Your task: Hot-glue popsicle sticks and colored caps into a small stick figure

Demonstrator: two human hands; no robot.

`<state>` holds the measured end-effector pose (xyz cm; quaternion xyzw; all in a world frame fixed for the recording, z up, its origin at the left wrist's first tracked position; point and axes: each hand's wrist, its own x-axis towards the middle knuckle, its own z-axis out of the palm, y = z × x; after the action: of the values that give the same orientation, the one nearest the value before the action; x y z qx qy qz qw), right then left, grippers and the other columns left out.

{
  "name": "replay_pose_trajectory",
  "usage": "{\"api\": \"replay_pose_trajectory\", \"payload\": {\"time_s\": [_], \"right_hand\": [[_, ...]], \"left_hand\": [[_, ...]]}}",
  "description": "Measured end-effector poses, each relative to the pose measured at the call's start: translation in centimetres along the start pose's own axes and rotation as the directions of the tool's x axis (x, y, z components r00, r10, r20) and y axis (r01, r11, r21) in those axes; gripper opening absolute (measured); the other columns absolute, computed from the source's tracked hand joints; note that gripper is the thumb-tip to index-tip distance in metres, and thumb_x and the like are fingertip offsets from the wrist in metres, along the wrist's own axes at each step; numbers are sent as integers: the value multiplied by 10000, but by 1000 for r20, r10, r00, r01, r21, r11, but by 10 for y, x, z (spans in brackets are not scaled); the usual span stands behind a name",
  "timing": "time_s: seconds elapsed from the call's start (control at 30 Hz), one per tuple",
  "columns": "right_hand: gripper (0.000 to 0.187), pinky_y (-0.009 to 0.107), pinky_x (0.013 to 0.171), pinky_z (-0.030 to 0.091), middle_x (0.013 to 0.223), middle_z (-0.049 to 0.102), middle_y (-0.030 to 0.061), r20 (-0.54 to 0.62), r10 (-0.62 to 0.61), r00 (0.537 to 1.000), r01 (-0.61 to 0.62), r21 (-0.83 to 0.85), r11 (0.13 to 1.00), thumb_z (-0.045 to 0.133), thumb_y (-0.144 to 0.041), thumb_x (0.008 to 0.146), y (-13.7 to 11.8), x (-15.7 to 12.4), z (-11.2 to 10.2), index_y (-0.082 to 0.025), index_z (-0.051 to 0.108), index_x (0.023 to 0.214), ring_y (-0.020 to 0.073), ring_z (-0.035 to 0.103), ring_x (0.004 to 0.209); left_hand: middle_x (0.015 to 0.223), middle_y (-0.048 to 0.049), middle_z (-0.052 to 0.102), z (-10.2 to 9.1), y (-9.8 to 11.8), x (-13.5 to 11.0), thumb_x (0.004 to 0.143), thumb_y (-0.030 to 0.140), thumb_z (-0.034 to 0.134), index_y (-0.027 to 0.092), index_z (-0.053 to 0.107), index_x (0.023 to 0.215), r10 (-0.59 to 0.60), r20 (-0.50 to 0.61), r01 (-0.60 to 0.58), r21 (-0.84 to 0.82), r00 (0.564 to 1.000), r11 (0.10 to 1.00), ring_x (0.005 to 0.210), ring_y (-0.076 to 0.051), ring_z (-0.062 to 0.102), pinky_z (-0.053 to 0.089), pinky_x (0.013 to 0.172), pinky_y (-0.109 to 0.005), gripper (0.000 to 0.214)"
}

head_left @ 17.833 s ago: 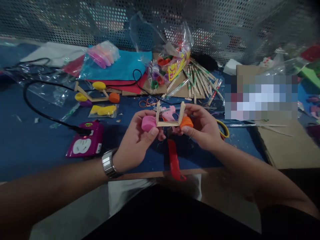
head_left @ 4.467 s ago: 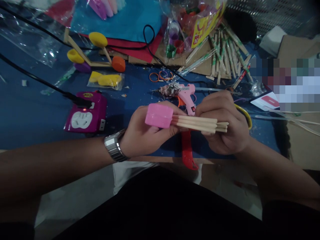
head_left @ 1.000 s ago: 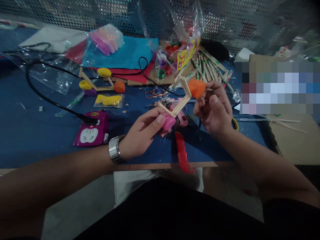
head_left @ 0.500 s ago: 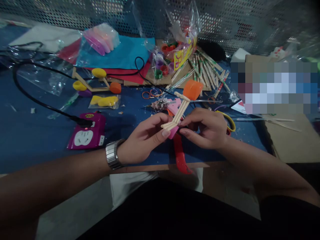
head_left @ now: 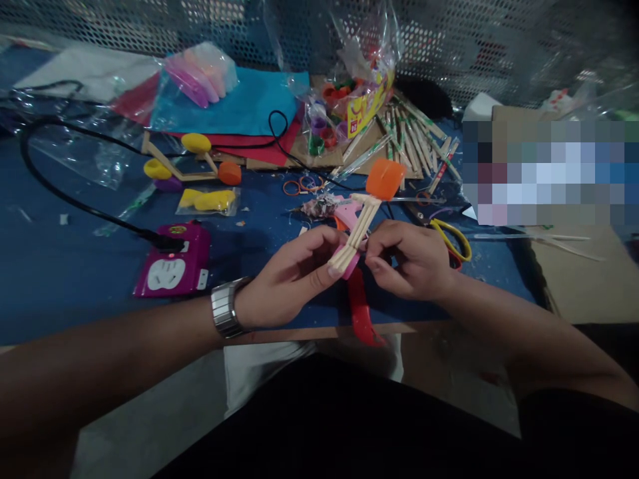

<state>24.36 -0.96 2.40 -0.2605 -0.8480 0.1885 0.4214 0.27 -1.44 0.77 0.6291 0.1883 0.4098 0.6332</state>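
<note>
My left hand (head_left: 292,276) is closed round the lower end of a wooden stick frame (head_left: 363,225), its thumb pressed on the sticks. An orange round cap (head_left: 385,179) sits at the frame's upper end. At the lower end is a pink round piece (head_left: 351,265), partly behind the sticks. Just right of this end, my right hand (head_left: 410,261) has thumb and forefinger pinched together; whatever they may hold is hidden. Below the hands a red curved strip (head_left: 366,313) lies over the table edge. Behind the frame lies a pink glue gun (head_left: 347,211).
A purple power socket box (head_left: 172,266) with a black cable is at left. Another stick frame (head_left: 194,177) with coloured caps stands behind it, near a yellow packet (head_left: 208,201). Yellow-handled scissors (head_left: 453,238) lie right. Wooden sticks (head_left: 409,143) and cardboard (head_left: 589,273) are farther off.
The stick frame has turned slightly in my left hand, its lower end shifting right. My right hand's fingers have curled tighter and drawn slightly away from the pink piece.
</note>
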Motion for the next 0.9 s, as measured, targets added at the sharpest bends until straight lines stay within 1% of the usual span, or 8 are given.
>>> {"api": "replay_pose_trajectory", "payload": {"time_s": [0.1, 0.23, 0.43, 0.53, 0.67, 0.73, 0.83, 0.9], "right_hand": [[78, 242, 573, 519, 777, 709, -6, -20, 7, 1000, -6, 30, 1000, 706, -223, 972, 1, 0, 0, -243, 640, 935, 126, 640, 627], [82, 272, 610, 557, 775, 691, 1, -47, 20, 999, -17, 66, 998, 698, -226, 972, 2, -1, 1, -249, 630, 934, 152, 669, 665], [62, 297, 549, 516, 773, 685, 6, -127, 52, 991, -36, 122, 992, 678, -254, 992, 6, -9, 2, -269, 620, 977, 162, 628, 618], [91, 336, 539, 513, 771, 694, 18, -206, 116, 972, -87, 146, 986, 688, -346, 1017, 6, -12, 5, -284, 623, 1002, 184, 610, 600], [95, 340, 533, 481, 748, 642, -3, -295, 188, 937, -112, 257, 960, 650, -363, 1064, 7, -11, 8, -286, 617, 1019, 167, 534, 550], [148, 332, 553, 484, 742, 633, -10, -263, 187, 947, -108, 287, 952, 605, -366, 1094, 8, -9, 8, -276, 610, 976, 163, 542, 562], [258, 314, 632, 509, 759, 663, -1, -144, 178, 973, -140, 245, 959, 545, -328, 1130, 10, -5, 5, -241, 631, 902, 152, 608, 633], [207, 289, 647, 508, 792, 694, 3, -54, 193, 980, -181, 174, 968, 590, -296, 1117, 10, -2, 3, -214, 682, 950, 137, 632, 662]], "left_hand": [[1034, -76, 702, 0, 0, -1, 1088, 313, 707, 205, 712, 1180, 8, -15, -8, 2, 1000, 1000, 885, -162, 655, 595, 826, -258, 142], [1073, -71, 719, 1, -2, -1, 1091, 280, 705, 217, 726, 1209, -3, -40, 1, -44, 999, 999, 886, -149, 661, 591, 814, -241, 135], [1033, -40, 728, 5, -3, 1, 1069, 312, 745, 248, 755, 1185, -12, -119, 0, -97, 993, 995, 839, -150, 664, 617, 891, -287, 133], [1025, -49, 738, 4, -4, 2, 1052, 359, 769, 239, 751, 1161, -20, -152, 10, -68, 988, 998, 842, -171, 679, 623, 904, -321, 163], [1067, -50, 740, 1, -6, 1, 1062, 350, 761, 227, 723, 1179, -20, -169, 15, -32, 985, 999, 857, -154, 676, 604, 862, -285, 174], [1093, -49, 737, 1, -8, 0, 1062, 333, 762, 220, 704, 1187, -10, -175, 8, -8, 985, 1000, 886, -145, 674, 590, 848, -264, 178], [1125, -54, 730, 0, -10, -2, 1070, 313, 750, 208, 675, 1203, -1, -165, 7, 35, 986, 999, 948, -149, 679, 582, 863, -257, 185], [1146, -64, 724, 0, -12, -3, 1074, 320, 741, 201, 660, 1223, 6, -147, 3, 57, 989, 998, 968, -153, 679, 583, 870, -261, 207]]}}
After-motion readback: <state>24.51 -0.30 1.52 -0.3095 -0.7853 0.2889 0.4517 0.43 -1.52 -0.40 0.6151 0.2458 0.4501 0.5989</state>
